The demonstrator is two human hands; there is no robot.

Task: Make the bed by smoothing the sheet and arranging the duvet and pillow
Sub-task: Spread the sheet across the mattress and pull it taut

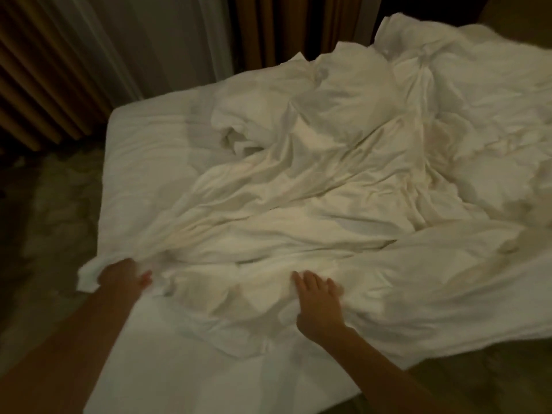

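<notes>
The step in hand is arranging the duvet (pixel 313 189); by my reading the task is at an early stage, since the cover lies in a crumpled heap across most of the bed (pixel 111 210). The left hand (pixel 124 277) is clenched on a corner of the duvet, right at the bed's side edge above the carpeted floor (pixel 50 210), with a bunched tail of cloth sticking out past the knuckles. The right hand (pixel 318 300) lies released, fingers straight, pressing flat on the duvet's near hem, well apart from the left.

The next move probably calls for pulling that corner toward the bed's corner while the flat hand sweeps the hem outward. Then the far, piled end needs drawing up and spreading.

The duvet is soft, white and puffy, thrown into long diagonal ridges that fan away from the gripped corner, with deeper rumpled mounds toward the far edge by the curtains (pixel 44 70). Such cloth is likely to slide easily but hold its creases. The fitted sheet (pixel 149 150) shows bare along the side edge and near corner, taut and nearly smooth, with only faint folds. No pillow can be told apart from the white heap at the far end. The light is dim and the hands are a little blurred.
</notes>
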